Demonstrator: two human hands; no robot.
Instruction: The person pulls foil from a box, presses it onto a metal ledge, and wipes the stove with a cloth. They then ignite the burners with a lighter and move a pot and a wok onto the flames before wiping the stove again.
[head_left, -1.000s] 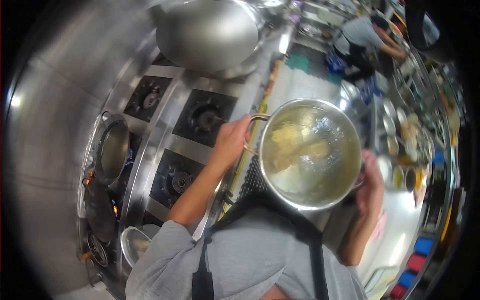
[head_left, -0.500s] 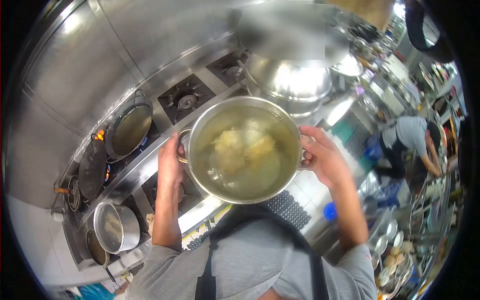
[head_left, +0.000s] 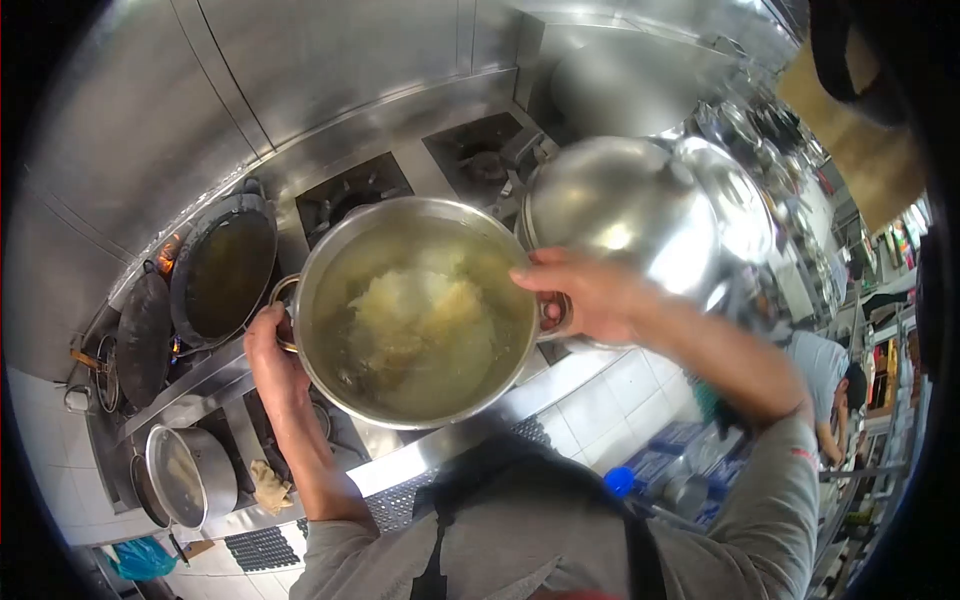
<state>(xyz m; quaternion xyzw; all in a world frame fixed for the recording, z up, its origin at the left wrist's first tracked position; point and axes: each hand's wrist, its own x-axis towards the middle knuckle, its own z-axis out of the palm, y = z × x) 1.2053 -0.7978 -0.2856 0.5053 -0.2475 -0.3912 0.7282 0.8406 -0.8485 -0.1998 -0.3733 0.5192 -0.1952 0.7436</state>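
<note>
Pot (head_left: pixel 415 213) of bright metal, located in front of the wearer and over the front part of the stove (head_left: pixel 412 172); base hidden, so contact with the stove cannot be determined. Contents: yellowish liquid (head_left: pixel 420 388) with pale lumps (head_left: pixel 415 315) near the middle. Left hand (head_left: pixel 278 350): grip closed around the left side handle (head_left: pixel 281 285). Right hand (head_left: pixel 592 300): grip closed at the opposite side, 1 fingertip over the rim, handle mostly covered. Large domed metal vessel (head_left: pixel 620 205) noted beyond the right hand. At left, 1 wok (head_left: pixel 184 300) holding dark liquid stands beside 1 dark pan (head_left: pixel 145 340). Nearer, 1 grey saucepan (head_left: pixel 215 470) stands near a crumpled cloth (head_left: pixel 270 488). At far right, 1 co-worker (head_left: pixel 818 365) bends forward.
</note>
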